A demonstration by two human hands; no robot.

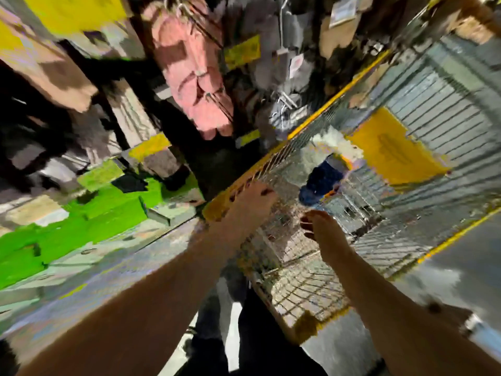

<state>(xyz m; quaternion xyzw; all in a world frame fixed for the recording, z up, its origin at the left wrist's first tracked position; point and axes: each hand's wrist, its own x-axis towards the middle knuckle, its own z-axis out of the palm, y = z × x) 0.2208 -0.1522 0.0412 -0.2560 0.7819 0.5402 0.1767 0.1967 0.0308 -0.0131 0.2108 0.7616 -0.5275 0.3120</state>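
Your left grip [253,198] lies on the top rail of the yellow-framed wire-mesh cage [217,210], and your right grip [321,229] hangs just over its mesh side; blur hides whether either is closed. Reach in carelessly and fingers could snag in the mesh, or the cage could shift. Inside it lie a dark blue cloth bundle [322,180] and a white fluffy piece [336,146].

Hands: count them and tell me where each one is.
2. The left hand is at the yellow top rail of the wire cage trolley; the right hand is beside it, in front of the mesh. Blur hides both grips.
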